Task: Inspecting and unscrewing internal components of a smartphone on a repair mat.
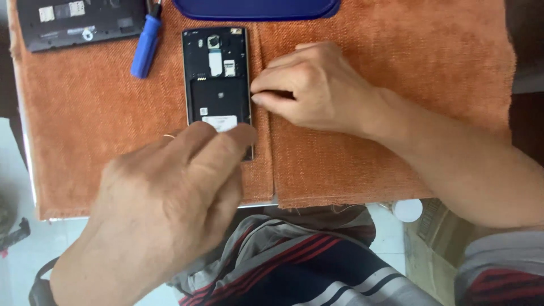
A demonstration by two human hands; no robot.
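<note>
A black phone [217, 79] with its back cover off lies face down on the orange cloth [396, 68], its inner frame and card slots showing. My left hand [170, 204] reaches over the phone's near end, fingers close together and covering its lower corner. My right hand [314, 88] rests on the cloth right of the phone, fingers curled, with the tips of thumb and forefinger pinched against the phone's right edge. I cannot tell whether something small is pinched there.
A blue-handled screwdriver [146, 45] lies left of the phone. Another opened black device [79, 22] sits at the far left corner. A dark blue case [255, 8] lies at the far edge. The table's near edge runs just below the cloth, with my lap beneath.
</note>
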